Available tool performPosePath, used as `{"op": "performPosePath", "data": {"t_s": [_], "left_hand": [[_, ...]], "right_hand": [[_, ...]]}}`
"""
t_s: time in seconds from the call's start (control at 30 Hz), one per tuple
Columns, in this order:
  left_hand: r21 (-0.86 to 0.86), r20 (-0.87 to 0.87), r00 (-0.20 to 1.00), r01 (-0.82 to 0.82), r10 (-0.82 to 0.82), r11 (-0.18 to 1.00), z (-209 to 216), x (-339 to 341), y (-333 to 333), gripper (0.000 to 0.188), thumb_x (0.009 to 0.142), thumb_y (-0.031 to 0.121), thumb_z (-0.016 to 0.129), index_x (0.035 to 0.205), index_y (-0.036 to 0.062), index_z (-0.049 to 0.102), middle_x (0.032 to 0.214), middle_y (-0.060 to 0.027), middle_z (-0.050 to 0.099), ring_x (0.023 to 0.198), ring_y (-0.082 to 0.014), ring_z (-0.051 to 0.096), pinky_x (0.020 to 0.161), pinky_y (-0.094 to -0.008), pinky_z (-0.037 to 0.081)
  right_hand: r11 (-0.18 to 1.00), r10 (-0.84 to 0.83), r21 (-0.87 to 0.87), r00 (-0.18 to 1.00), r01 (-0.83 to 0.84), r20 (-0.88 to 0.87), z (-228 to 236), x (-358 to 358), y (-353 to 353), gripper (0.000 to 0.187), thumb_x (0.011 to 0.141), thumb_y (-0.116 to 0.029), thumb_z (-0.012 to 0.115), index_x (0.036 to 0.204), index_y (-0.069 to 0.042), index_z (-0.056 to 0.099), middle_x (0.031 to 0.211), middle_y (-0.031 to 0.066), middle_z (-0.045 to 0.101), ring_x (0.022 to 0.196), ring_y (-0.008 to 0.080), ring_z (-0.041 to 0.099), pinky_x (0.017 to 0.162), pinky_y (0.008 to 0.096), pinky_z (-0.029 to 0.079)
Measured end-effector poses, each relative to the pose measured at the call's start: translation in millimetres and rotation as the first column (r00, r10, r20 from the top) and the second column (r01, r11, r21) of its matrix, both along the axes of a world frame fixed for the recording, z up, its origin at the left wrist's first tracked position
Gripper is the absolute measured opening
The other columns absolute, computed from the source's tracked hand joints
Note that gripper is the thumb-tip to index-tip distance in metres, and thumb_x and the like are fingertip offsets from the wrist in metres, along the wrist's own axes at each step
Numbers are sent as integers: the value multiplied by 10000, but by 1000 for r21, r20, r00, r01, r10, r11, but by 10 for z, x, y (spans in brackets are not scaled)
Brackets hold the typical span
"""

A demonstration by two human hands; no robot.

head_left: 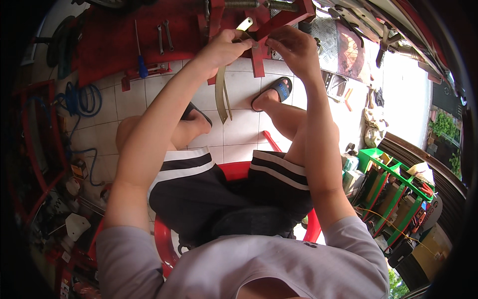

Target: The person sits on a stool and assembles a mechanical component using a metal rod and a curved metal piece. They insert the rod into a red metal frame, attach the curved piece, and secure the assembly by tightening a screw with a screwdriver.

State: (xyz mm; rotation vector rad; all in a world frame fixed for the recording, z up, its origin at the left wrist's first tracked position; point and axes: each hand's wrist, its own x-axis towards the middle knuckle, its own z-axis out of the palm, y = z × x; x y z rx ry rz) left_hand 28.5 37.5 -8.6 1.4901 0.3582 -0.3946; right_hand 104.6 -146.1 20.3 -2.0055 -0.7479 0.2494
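My left hand [226,49] is closed at the red frame, thumb and fingers pinching a flat olive-tan strip. Below that hand, the strip [220,97] hangs down in two lengths, one wide and one narrow. Just right of it, my right hand [297,50] has its fingertips pressed together; whatever lies between them is too small to make out. A pale piece with a hole [244,23] sticks up behind my left hand. Both hands are in front of a red metal frame [257,62] with threaded rods [242,3] across its top.
On the red platform [107,45] lie a blue-handled screwdriver [142,66] and two wrenches [160,40]. A blue hose [82,101] coils on the tiles at left. I sit on a red chair [163,239]. A green-topped rack [393,169] stands at right.
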Motion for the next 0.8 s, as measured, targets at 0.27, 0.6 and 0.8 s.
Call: {"op": "performPosePath", "data": {"t_s": [0.27, 0.6, 0.8], "left_hand": [[133, 55, 998, 8, -16, 991, -44, 10, -31, 242, 898, 269, 598, 1000, 58, 658, 973, -22, 650, 947, -116, 544, 859, -298, 408], [165, 26, 999, -24, 20, 986, -38, -1, -26, 250, 893, 261, 586, 1004, 47, 654, 966, -28, 646, 959, -122, 539, 841, -297, 413], [172, 30, 999, -24, 19, 985, 0, -4, -40, 231, 904, 226, 566, 1020, 43, 645, 955, -20, 643, 907, -117, 545, 818, -285, 423]], "right_hand": [[994, -25, 102, 995, 36, -98, -52, -35, 45, 129, 777, -102, 717, 879, -33, 678, 810, 54, 712, 747, 125, 681, 700, 246, 532], [996, 58, -65, 995, -63, -78, -11, -106, 87, 158, 806, -18, 680, 956, 29, 661, 902, 95, 702, 839, 126, 663, 778, 247, 526], [1000, -13, 1, 984, 14, -178, -71, -130, 136, 153, 793, -111, 695, 917, -21, 694, 785, 75, 708, 724, 128, 673, 694, 246, 525]]}}
